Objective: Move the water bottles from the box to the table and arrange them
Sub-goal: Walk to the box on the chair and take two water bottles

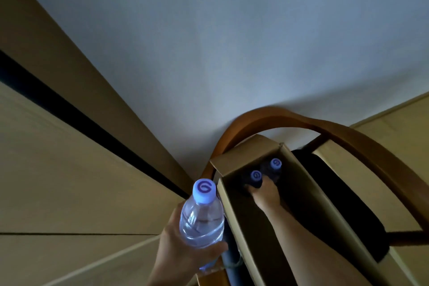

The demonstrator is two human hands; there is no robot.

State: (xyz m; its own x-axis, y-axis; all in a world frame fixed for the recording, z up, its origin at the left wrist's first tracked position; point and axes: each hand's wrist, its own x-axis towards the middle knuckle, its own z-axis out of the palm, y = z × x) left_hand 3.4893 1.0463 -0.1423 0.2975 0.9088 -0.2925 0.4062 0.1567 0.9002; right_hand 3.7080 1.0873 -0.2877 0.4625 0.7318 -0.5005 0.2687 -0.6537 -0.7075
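Left hand (183,246) grips a bottle (201,218); right hand (264,195) grasps one of two bottles (255,177) inside the box (234,223).

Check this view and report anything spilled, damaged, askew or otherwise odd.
Nothing stands out. The left hand grips a capped water bottle upright outside the cardboard box. The right hand reaches into the box at a second bottle; a third bottle stands behind it, capped. No spill shows.

matt cardboard box (234,165) (glossy plastic bottle (201,216))
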